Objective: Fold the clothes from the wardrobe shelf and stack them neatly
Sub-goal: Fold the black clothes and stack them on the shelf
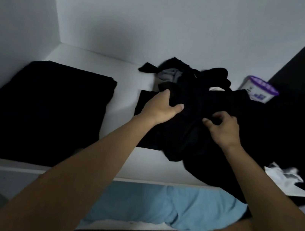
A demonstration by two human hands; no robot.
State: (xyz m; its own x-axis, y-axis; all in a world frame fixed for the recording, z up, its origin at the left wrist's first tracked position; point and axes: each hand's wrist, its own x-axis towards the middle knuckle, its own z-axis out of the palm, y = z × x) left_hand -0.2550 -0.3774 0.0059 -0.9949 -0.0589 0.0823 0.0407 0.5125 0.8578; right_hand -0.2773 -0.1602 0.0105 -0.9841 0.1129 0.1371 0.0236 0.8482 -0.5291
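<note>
We hold the loose heap of crumpled black clothes on the white wardrobe shelf with both hands. Our left hand curls round a fold at the heap's left edge, and our right hand pinches cloth on its near right side. Left of the heap, apart from it, lies a flat folded black garment. Behind the heap's right end stands a white tub with a purple lid.

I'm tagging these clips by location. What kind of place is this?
Most likely inside a home wardrobe: a white shelf boxed in by white walls, a folded black garment, a heap of dark clothes under both hands, and a purple-lidded tub.
</note>
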